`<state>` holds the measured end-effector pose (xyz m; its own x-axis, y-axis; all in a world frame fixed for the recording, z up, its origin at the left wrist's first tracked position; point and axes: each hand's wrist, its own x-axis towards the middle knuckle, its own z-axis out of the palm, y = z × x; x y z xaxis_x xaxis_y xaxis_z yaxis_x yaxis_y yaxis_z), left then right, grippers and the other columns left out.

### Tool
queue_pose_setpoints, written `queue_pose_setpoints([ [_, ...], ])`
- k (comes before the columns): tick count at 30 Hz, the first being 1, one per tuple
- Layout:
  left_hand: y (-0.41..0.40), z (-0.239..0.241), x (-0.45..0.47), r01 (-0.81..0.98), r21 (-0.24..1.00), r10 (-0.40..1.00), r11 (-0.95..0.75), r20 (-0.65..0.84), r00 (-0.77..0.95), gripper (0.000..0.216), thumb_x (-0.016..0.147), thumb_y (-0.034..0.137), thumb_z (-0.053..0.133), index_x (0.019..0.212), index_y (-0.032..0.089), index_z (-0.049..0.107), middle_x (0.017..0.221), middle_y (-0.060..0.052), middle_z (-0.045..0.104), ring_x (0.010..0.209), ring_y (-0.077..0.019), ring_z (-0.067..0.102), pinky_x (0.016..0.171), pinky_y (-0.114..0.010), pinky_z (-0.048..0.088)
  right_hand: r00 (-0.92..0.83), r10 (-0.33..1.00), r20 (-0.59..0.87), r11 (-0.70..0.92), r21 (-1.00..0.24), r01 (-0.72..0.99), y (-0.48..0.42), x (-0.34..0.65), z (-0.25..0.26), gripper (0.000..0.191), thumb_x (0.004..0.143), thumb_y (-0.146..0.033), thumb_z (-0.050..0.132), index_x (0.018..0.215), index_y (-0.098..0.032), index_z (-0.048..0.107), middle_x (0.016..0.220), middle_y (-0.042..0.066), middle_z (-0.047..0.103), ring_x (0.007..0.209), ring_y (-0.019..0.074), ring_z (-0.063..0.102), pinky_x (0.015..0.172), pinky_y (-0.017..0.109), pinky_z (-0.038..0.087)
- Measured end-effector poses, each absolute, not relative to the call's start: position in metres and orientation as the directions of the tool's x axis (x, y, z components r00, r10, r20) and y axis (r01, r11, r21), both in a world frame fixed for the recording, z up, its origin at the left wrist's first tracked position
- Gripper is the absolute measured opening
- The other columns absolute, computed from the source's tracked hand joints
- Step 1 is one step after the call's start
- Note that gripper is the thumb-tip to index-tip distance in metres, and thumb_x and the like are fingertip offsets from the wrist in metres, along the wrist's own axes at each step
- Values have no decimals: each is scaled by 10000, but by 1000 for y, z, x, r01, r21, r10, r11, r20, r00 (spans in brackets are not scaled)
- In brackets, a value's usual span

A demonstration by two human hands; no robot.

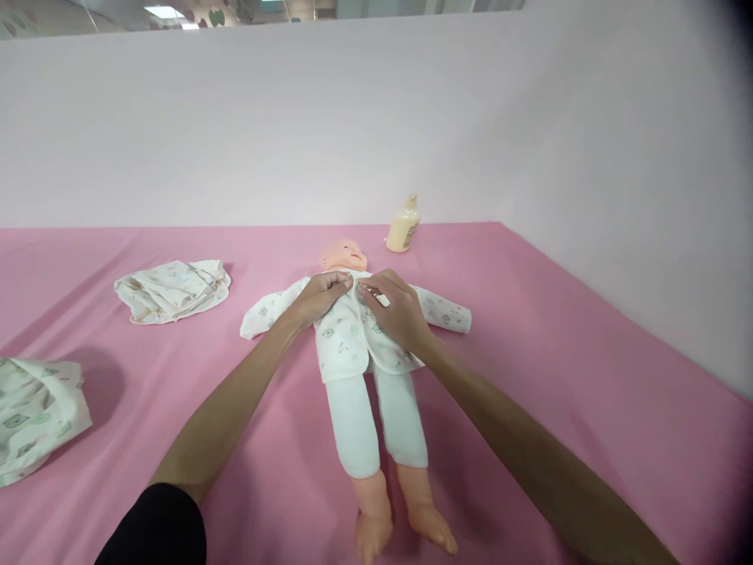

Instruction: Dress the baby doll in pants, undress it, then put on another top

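A baby doll [372, 502] lies on its back, its head away from me and its bare feet toward me. It wears a white printed baby jacket [344, 337] and plain white pants [353, 428]. At the jacket's neckline my left hand [325, 294] pinches one front edge between thumb and fingers. Just to the right, my right hand [395, 306] has its fingertips closed on the opposite front edge. The two front panels meet at the chest and part lower down. Any fastener under my fingertips is too small to make out.
A pump bottle [403, 229] of pale yellow liquid stands behind the doll, near the white wall [264, 133]. Folded printed cloth [173, 290] lies on the pink sheet [235, 502] at left, with another printed cloth [41, 412] nearer me. A second wall rises at right.
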<state>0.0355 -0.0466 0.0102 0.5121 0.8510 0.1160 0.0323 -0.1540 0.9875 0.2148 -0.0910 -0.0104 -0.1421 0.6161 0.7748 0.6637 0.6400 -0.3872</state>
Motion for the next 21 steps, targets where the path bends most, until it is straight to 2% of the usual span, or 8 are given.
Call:
queue_pose_setpoints([
  [3, -47, 11, 36, 21, 987, 851, -161, 128, 509, 301, 801, 448, 661, 823, 148, 640, 821, -10, 593, 680, -82, 473, 625, -203, 392, -151, 608, 780, 638, -367, 677, -91, 213, -11, 147, 945, -226, 521, 979, -204, 663, 896, 64, 654, 844, 188, 607, 784, 336, 490],
  [7, -48, 13, 35, 10, 987, 850, -159, 132, 511, 307, 794, 451, 669, 820, 146, 644, 822, -12, 601, 667, -79, 470, 623, -208, 391, -134, 633, 763, 626, -401, 669, -91, 211, -11, 152, 943, -229, 526, 945, -198, 676, 877, 61, 662, 841, 190, 605, 781, 335, 479],
  [11, -47, 11, 35, 16, 985, 853, -170, 139, 503, 311, 790, 461, 672, 825, 152, 662, 799, -3, 603, 640, -76, 464, 625, -219, 395, -90, 701, 708, 596, -511, 620, -93, 210, -9, 158, 937, -237, 541, 966, -204, 694, 893, 43, 662, 849, 174, 608, 787, 317, 468],
  [16, -45, 7, 37, 26, 969, 844, -244, 199, 497, 288, 809, 441, 644, 817, 154, 671, 881, -22, 629, 751, -106, 526, 700, -237, 420, -41, 772, 634, 550, -635, 542, -95, 209, -8, 165, 933, -265, 556, 982, -231, 710, 888, 17, 647, 837, 153, 601, 778, 295, 454],
  [21, -49, 8, 42, 71, 959, 852, -275, 209, 481, 336, 843, 471, 594, 846, 145, 677, 868, -37, 632, 777, -130, 530, 728, -251, 427, -56, 750, 659, 568, -598, 566, -92, 211, -11, 168, 938, -271, 548, 941, -225, 710, 839, 19, 620, 816, 157, 590, 769, 296, 451],
])
